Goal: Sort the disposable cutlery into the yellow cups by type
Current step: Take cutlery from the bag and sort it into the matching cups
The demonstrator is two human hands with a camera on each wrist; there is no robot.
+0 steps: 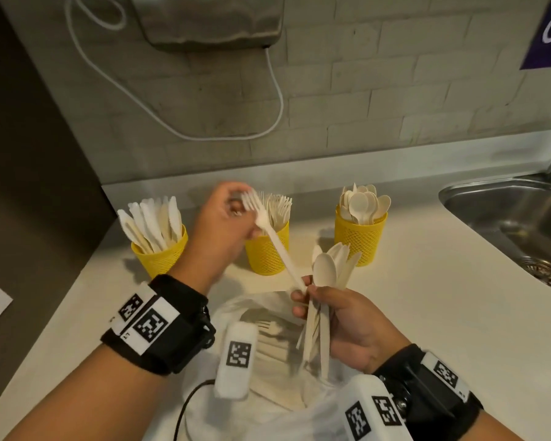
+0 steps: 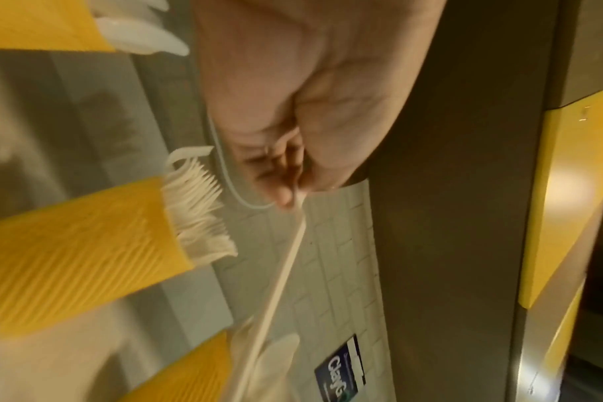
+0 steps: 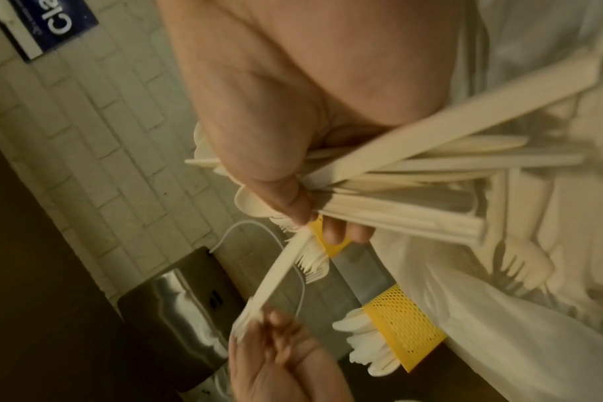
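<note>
While the right hand [image 1: 347, 316] grips a mixed cutlery bundle [image 1: 323, 291] | left hand [image 1: 226, 224] pinches a fork [image 1: 274, 240] by its head, handle pointing to 5 o'clock | fork cup [image 1: 266, 253] at 12 o'clock of the bundle, knife cup [image 1: 159, 256] at 10, spoon cup [image 1: 360, 233] at 1.

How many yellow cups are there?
3, in a row on the counter: knife cup left, fork cup middle, partly behind the left hand, spoon cup right.
</note>
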